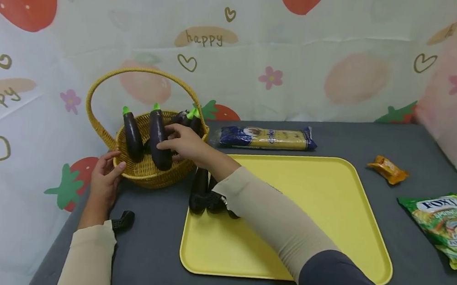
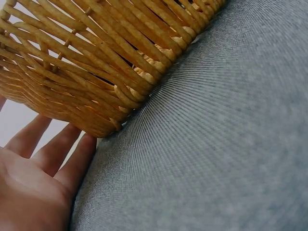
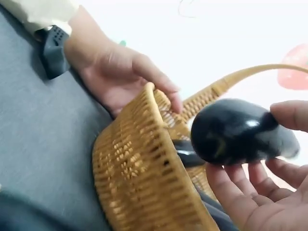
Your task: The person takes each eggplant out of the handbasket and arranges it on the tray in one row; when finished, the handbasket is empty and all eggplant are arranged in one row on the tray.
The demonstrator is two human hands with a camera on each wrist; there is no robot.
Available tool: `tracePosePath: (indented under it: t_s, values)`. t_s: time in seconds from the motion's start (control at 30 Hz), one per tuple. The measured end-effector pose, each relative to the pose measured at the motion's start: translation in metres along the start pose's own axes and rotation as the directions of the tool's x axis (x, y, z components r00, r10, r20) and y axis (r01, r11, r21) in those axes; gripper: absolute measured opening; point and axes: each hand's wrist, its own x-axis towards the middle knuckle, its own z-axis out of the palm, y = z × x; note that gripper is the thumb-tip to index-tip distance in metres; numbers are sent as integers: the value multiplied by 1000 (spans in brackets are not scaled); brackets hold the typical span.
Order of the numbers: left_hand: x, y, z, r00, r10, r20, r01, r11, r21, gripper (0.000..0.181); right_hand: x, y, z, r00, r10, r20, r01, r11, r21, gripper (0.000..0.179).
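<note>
My right hand (image 1: 185,143) holds an eggplant (image 1: 157,131) over the wicker basket (image 1: 154,182), its dark glossy skin and green tip showing. In the right wrist view, the thumb and fingers pinch the eggplant (image 3: 236,132) from both sides, above the rim. My left hand (image 1: 105,177) grips the basket's left side; the right wrist view shows a digit hooked over the rim, and in the left wrist view fingers (image 2: 62,149) lie against the outer weave. Inside the basket, another eggplant (image 1: 132,135) leans at the left and several more lie at the back right.
A yellow tray (image 1: 307,223) has several eggplants (image 1: 199,190) at its left edge, partly hidden by my right arm. Behind it lies a blue and yellow packet (image 1: 268,138). To the right are a small orange packet (image 1: 389,170) and a green Fox's bag (image 1: 447,228).
</note>
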Motion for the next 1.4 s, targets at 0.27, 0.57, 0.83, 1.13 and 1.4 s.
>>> tracePosePath:
  t_s: [0.27, 0.57, 0.83, 1.13, 1.4]
  values:
    - [0, -1, 0, 1000, -5, -13, 4, 1000, -19, 32, -53, 18, -42, 1000, -1, 4, 0, 990, 143, 55]
    - [1, -1, 1, 999, -31, -29, 31, 1000, 0, 33, -112, 49, -93, 999, -3, -36, 12, 969, 248, 51]
    - [1, 0, 3, 998, -36, -44, 36, 999, 2, 33, -147, 82, -126, 997, 31, -69, -18, 982, 187, 54]
    - [1, 0, 1, 998, -41, -42, 41, 999, -4, 31, -163, 101, -132, 996, 91, -24, -87, 988, 126, 54]
    - [2, -1, -1, 1000, -30, -7, 30, 999, -21, 32, -167, 103, -126, 991, 130, -43, -129, 992, 8, 58]
